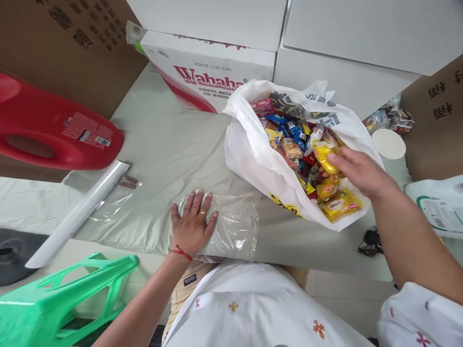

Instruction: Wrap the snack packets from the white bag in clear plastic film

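Note:
My left hand (pixel 192 220) lies flat with fingers spread on a clear plastic bag (pixel 237 226), pressing it against the cloth-covered surface (pixel 170 140). On the right, my right hand (pixel 352 168) reaches inside a white plastic bag (pixel 249 156) that stands wide open. Its fingers are closed on a small yellow snack packet (pixel 325 156). Assorted wrapped snacks fill the bag, among them a larger yellow packet (pixel 340 205), blue packets (pixel 289 129) and a pink box (pixel 263 107). The fingertips on the far side of the held packet are hidden.
Behind the bag stand a Wahaha water carton (pixel 206 72) and white boxes (pixel 347 67). A red jug (pixel 54 127) and a shiny roll (pixel 77 214) are at left, with a green stool (pixel 72 294) below. At right are a white cup (pixel 388 143) and a white jug (pixel 439 205).

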Available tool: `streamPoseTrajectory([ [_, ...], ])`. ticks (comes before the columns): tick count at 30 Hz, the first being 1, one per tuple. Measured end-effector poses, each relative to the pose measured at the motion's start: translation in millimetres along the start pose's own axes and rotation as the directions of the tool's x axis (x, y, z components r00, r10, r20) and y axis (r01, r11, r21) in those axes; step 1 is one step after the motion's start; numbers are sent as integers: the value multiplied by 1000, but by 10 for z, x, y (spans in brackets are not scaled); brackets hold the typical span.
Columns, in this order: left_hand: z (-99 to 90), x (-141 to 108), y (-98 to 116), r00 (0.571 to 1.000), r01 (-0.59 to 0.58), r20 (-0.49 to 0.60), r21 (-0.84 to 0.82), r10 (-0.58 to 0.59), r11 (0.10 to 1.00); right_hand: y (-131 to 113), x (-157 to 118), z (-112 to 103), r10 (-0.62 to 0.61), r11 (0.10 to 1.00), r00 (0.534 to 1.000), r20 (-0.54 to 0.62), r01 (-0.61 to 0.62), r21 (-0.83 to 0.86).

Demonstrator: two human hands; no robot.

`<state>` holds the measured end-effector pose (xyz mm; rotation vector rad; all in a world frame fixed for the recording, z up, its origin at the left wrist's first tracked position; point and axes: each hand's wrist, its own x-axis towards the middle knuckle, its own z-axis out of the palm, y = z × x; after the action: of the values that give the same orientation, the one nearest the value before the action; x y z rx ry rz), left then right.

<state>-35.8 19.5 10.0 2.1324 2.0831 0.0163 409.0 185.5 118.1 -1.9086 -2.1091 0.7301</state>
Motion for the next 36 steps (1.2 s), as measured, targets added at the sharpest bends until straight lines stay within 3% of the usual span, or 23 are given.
streamPoseTrajectory([
  [5,-27,5,8,1000,3,7,-7,-3,1000,-325,-34,463,-56,977,979,195,94,-190],
  [9,-30,-1,1,1000,-11,-16,-21,10,1000,-412,-256,527,-28,976,973,228,75,-203],
  [12,-31,-9,-3,999,-22,-24,-17,21,1000,-429,-346,529,70,990,990,121,-55,-128],
  [14,-34,-14,-4,999,-24,-25,-19,23,1000,-441,-341,534,150,988,983,109,-145,-56],
  [19,-38,-26,-1,999,-30,-32,-51,29,998,-510,-267,503,155,976,944,292,-193,105],
  [23,-51,-33,-1,999,-35,-44,-76,32,996,-571,-311,494,225,895,902,368,-340,287],
  [27,-61,-39,-9,998,-43,-50,-99,38,994,-533,-467,501,271,786,911,310,-395,475],
  [29,-54,-44,-16,997,-49,-58,-99,43,994,-529,-548,514,282,787,923,263,-379,486],
  [33,-33,-55,-34,996,-69,-71,-102,62,992,-678,-635,643,201,943,965,167,-237,233],
  [36,-30,-58,-43,995,-79,-74,-114,70,990,-809,-627,803,187,981,980,60,-189,32],
])
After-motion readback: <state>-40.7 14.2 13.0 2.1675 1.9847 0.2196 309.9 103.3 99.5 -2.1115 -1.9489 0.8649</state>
